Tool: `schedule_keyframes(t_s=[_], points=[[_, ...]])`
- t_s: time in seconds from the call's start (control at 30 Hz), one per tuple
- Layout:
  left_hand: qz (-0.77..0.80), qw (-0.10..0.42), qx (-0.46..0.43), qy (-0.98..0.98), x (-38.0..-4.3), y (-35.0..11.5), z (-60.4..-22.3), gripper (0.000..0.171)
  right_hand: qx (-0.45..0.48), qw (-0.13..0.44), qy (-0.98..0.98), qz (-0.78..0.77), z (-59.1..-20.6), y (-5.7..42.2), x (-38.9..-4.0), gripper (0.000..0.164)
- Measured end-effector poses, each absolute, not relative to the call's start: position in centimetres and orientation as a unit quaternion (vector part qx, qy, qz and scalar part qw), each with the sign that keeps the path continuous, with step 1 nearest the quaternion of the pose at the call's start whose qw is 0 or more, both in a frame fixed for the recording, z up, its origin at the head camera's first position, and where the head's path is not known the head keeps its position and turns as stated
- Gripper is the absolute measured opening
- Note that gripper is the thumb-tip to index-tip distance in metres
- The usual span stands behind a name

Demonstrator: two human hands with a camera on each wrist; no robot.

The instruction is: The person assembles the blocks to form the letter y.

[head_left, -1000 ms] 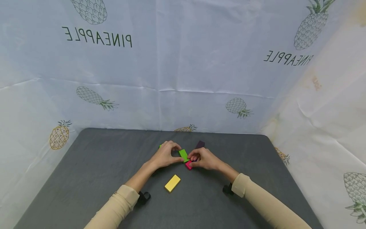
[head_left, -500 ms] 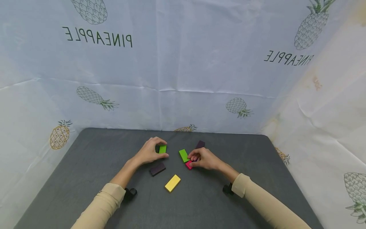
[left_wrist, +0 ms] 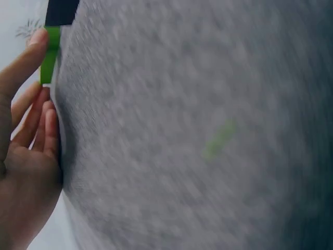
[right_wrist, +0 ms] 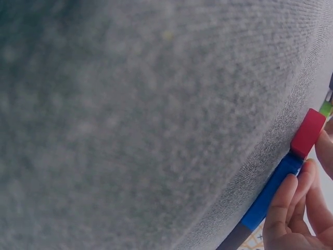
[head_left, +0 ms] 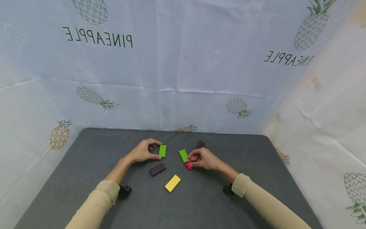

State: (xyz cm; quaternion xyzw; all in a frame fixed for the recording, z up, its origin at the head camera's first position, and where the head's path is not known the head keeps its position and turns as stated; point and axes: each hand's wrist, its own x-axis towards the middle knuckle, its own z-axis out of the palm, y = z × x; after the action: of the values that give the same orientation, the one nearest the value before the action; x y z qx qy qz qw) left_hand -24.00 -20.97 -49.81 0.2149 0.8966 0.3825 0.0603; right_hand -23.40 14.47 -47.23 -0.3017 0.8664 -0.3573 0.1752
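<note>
head view is showing the left hand resting beside the left green block, its grip spread, thumb and index finger pointing at the block's near and far ends; whether either is touching it, i cannot tell. that block is lying flat on the dark grey bench. to the right, the right hand is gripping the red block between thumb and curled fingers, and the right green block is lying just left of it. right wrist view is showing the blue block meeting the red one at an angle, fingertips touching it. the far dark block is lying beyond the right hand. on the near side, the near dark block and the yellow block are lying apart. pineapple-print cloth is hanging behind.
</note>
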Motion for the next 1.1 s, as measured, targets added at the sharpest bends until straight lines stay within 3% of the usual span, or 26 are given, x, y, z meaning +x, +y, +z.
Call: schedule_keyframes(t_s=[0.33, 0.63, 1.1], points=[[0.385, 0.073, 0.204, 0.897, -24.2, -21.1, -49.8, 0.062, -0.294, 0.178, 0.868, -0.358, -47.2, 14.6, -23.4, 0.028], [0.351, 0.051, 0.207, 0.912, -24.6, -20.6, -49.5, 0.060, -0.295, 0.179, 0.864, -0.366, -47.1, 14.6, -23.4, 0.029], [0.357, 0.038, 0.186, 0.915, -25.8, -16.2, -48.1, 0.059, -0.294, 0.183, 0.865, -0.363, -47.2, 14.6, -23.4, 0.028]])
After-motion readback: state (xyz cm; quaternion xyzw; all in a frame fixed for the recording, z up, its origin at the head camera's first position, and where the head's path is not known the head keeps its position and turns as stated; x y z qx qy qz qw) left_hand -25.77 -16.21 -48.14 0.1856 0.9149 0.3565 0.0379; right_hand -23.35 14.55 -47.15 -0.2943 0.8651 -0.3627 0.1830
